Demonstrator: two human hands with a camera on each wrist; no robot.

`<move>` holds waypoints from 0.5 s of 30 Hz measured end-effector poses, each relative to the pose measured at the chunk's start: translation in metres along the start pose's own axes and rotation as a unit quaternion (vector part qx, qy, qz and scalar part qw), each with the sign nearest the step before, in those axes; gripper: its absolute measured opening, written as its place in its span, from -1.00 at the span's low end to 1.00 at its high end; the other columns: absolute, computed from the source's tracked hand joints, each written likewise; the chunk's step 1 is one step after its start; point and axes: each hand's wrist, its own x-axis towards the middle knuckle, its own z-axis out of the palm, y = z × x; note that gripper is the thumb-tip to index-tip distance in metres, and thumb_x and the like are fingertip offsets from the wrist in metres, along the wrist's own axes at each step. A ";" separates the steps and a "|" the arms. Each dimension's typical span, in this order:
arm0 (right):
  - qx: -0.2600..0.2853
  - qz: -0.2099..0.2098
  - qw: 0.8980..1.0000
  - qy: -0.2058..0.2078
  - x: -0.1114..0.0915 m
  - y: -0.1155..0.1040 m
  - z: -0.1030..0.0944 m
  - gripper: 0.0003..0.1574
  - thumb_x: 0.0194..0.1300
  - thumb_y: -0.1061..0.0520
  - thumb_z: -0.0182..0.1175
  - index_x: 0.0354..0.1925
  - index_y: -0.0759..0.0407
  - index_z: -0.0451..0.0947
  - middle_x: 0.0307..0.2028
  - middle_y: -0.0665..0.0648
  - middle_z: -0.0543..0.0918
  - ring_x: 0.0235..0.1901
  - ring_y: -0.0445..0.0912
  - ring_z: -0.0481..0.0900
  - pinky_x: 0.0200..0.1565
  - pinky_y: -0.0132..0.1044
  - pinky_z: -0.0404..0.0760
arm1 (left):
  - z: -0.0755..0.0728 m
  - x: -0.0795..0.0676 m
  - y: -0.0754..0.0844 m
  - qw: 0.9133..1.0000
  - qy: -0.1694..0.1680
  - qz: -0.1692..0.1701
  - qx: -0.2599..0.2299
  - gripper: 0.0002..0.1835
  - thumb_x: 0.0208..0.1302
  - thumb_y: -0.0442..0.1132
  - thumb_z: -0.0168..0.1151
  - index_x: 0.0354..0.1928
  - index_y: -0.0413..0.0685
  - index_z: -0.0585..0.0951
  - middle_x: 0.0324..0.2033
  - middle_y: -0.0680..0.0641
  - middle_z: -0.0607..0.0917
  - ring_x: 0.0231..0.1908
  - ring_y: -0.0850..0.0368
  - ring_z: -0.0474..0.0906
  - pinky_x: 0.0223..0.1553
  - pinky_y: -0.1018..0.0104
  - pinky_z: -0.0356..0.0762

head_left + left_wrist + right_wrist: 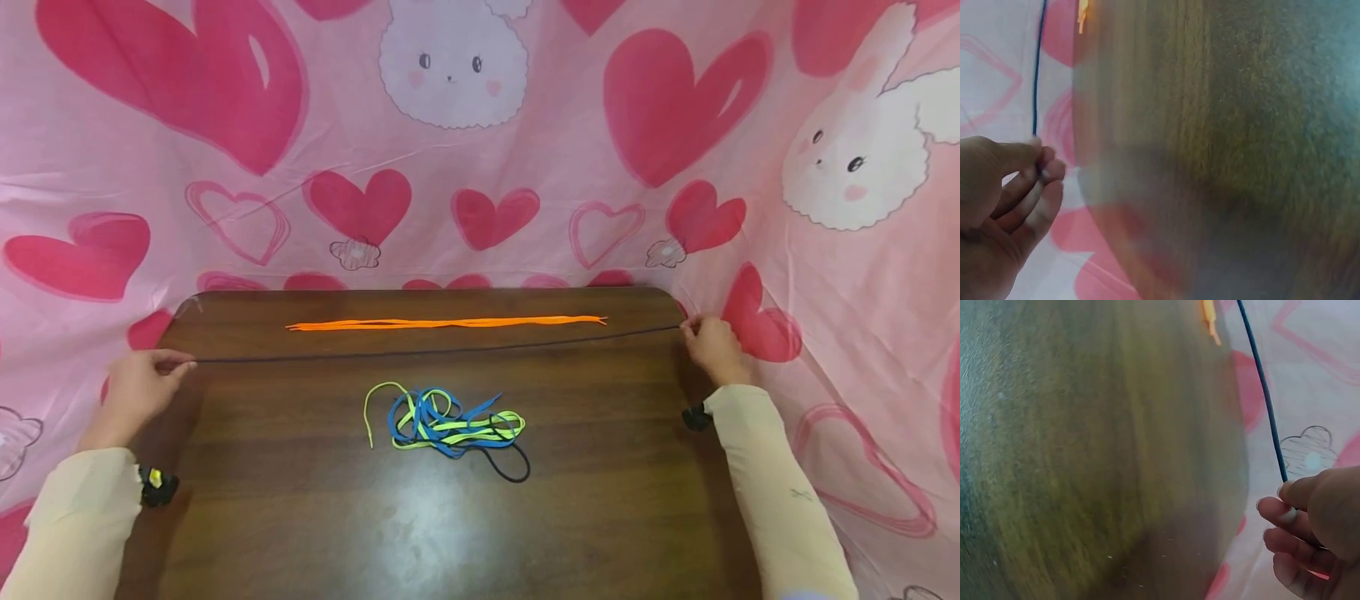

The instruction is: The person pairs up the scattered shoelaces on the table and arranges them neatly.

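A dark shoelace point(420, 353) is stretched almost straight across the table between both hands. My left hand point(146, 385) pinches its left end between thumb and fingertips; the left wrist view shows the dark lace point(1036, 75) running up from that pinch. At the right, my right hand point(716, 348) pinches the other end, with the lace point(1264, 387) leading away from thumb and forefinger in the right wrist view. Beyond the stretched lace, orange shoelaces point(450, 322) lie lengthwise side by side. Nearer to me sits a loose tangle of blue, yellow-green and black laces point(457, 423).
The brown wooden table point(300, 500) has rounded far corners. Behind it and along its sides hangs a pink cloth point(555, 150) printed with hearts and rabbits. Both hands are out at the table's side edges.
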 end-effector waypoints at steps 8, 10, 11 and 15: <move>-0.039 -0.005 0.999 -0.012 0.002 0.005 0.018 -0.69 0.40 0.08 0.13 -0.23 0.31 0.66 -0.25 0.45 0.69 -0.20 0.41 0.63 -0.21 0.25 0.54 | 0.015 0.011 -0.016 0.999 -0.043 -0.003 0.003 -0.87 0.20 -0.44 0.34 -0.29 -0.45 0.71 -0.48 -0.36 0.73 -0.56 0.23 0.51 -0.57 0.36 0.39; -0.048 -0.017 0.999 -0.011 0.003 0.004 0.021 -0.70 0.37 0.07 0.19 -0.28 0.30 0.68 -0.31 0.41 0.70 -0.23 0.39 0.62 -0.23 0.23 0.54 | 0.018 0.011 -0.020 0.999 -0.049 -0.001 0.013 -0.86 0.18 -0.40 0.38 -0.40 -0.42 0.71 -0.54 -0.30 0.73 -0.58 0.21 0.52 -0.56 0.29 0.39; -0.052 -0.020 0.998 -0.013 0.003 0.003 0.022 -0.71 0.35 0.07 0.22 -0.31 0.29 0.69 -0.37 0.38 0.70 -0.28 0.36 0.62 -0.28 0.19 0.54 | 0.020 0.012 -0.021 0.998 -0.055 -0.005 0.021 -0.84 0.18 -0.37 0.39 -0.44 -0.40 0.70 -0.57 -0.26 0.72 -0.59 0.19 0.50 -0.55 0.26 0.38; -0.048 -0.012 0.998 -0.028 0.002 -0.002 0.024 -0.72 0.30 0.05 0.30 -0.39 0.26 0.70 -0.44 0.30 0.70 -0.33 0.29 0.60 -0.32 0.17 0.52 | 0.025 0.013 -0.021 0.995 -0.079 -0.037 0.041 -0.73 0.24 -0.27 0.37 -0.51 -0.37 0.67 -0.62 -0.21 0.70 -0.59 0.02 0.49 -0.54 0.18 0.35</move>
